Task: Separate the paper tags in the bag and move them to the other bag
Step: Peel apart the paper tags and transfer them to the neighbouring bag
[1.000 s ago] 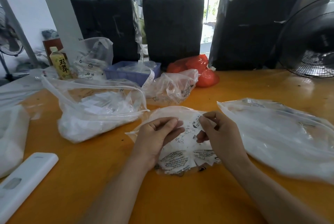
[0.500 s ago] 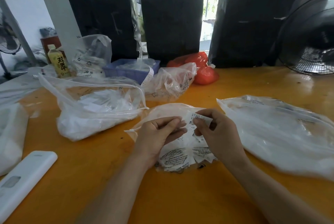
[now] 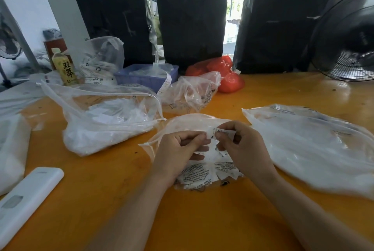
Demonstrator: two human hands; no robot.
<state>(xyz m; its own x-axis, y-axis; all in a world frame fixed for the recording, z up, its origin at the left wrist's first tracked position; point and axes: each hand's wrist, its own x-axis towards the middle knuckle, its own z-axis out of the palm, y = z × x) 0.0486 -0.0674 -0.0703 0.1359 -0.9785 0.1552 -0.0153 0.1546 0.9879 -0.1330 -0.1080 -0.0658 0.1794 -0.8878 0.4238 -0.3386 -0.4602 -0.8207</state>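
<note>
We are pinching one tag (image 3: pixel 219 132) with both hands (image 3: pixel 178 149), the fuller bag (image 3: pixel 109 121) lying at ten o'clock, nearer our left.

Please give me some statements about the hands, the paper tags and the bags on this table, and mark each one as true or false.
1. Both hands pinch the same paper tag above the small clear bag. True: the left hand and the right hand meet on it.
2. The red plastic bag lies right beside the white remote control. False: the bag sits far back by the black wrapped bundles; the remote control lies at the near left.
3. A bottle with a yellow cap stands upright at the back left. True.
4. The large clear bag to the right of the hands stands upright. False: it lies flat on the orange table.
</note>
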